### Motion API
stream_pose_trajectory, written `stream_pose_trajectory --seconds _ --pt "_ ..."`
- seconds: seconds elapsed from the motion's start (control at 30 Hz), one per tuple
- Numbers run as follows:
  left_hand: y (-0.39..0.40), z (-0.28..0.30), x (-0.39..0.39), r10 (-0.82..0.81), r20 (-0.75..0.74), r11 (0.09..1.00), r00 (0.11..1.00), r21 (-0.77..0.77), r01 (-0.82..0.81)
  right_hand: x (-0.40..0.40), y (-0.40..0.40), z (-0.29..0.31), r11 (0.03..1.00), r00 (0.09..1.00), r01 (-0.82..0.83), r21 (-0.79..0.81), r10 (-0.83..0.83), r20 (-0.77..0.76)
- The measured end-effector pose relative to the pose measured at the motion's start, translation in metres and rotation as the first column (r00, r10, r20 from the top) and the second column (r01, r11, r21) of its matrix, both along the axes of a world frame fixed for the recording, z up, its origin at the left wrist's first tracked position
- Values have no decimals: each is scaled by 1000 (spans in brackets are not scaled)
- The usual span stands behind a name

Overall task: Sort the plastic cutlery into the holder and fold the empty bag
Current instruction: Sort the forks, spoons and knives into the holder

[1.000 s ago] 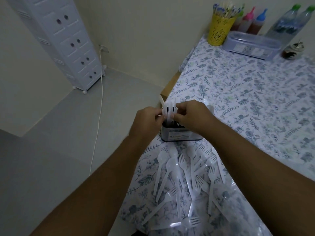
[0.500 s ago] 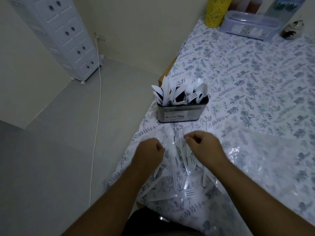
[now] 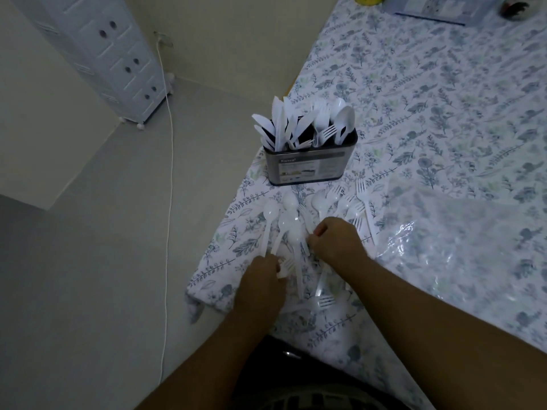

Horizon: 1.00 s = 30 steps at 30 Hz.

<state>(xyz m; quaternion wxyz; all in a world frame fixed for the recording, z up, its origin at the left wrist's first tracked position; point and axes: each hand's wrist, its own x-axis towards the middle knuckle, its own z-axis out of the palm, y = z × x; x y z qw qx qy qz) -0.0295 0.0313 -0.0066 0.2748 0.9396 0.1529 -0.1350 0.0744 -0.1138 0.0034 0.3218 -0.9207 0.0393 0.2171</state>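
A metal cutlery holder (image 3: 307, 168) stands near the table's corner, holding white knives on the left, forks and spoons on the right. Several loose white spoons (image 3: 291, 229) and forks (image 3: 359, 199) lie on the floral cloth in front of it. My left hand (image 3: 260, 281) pinches a white fork at its head. My right hand (image 3: 334, 241) rests curled among the pile, fingertips closed on a spoon's handle. The clear plastic bag (image 3: 444, 247) lies flat to the right of the pile.
The table edge (image 3: 207, 261) runs diagonally beside my left hand, with grey floor beyond. A white drawer tower (image 3: 112, 54) and a power cable (image 3: 168, 173) are on the floor. A clear box (image 3: 435, 7) sits at the table's far end.
Both hands left the holder, where they had been pushing knives in, and came down onto the loose pile. The camera tilted downward and closer to the table corner.
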Motion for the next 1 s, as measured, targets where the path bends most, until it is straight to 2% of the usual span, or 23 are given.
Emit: stream_pose_trajectory --seconds 0.17,0.23,0.3,0.4,0.47,0.6,0.67,0.73,0.8,0.83,0.9,1.0 --pt "3 0 -1 20 23 1000 1000 3 -20 -10 -18 23 950 983 185 250 -179 -49" --pt "6 0 0 3 29 1000 1000 7 -4 -17 -30 29 872 951 303 385 -250 -181" --pt "7 3 1 20 42 1000 999 -22 -19 -24 -43 32 810 912 389 439 -271 -307" --pt "3 15 6 134 117 975 984 -196 -110 -39 -55 35 797 885 419 435 -251 -393" --pt "-11 27 12 199 132 929 971 -342 -144 -53 -53 35 746 859 457 485 -228 -459" --pt "-47 41 22 213 -40 779 976 -596 -194 -69 -43 31 573 778 589 570 -210 -592" --pt "-55 41 21 158 -83 739 984 -651 -173 -72 -47 28 489 723 653 578 -178 -667" --pt "-53 38 14 57 19 805 998 -592 -35 -74 -54 27 447 694 692 567 -195 -693" --pt "-43 33 3 -65 135 908 989 -403 114 -76 -63 24 460 671 724 513 -300 -678" --pt "-37 30 -3 -143 132 937 981 -302 177 -78 -68 23 471 664 735 488 -355 -658" --pt "-28 23 -16 -263 11 951 965 -163 261 -79 -79 18 462 643 758 460 -412 -645" --pt "-25 11 -25 -312 -67 947 948 -108 304 -81 -90 16 460 650 753 471 -410 -639"
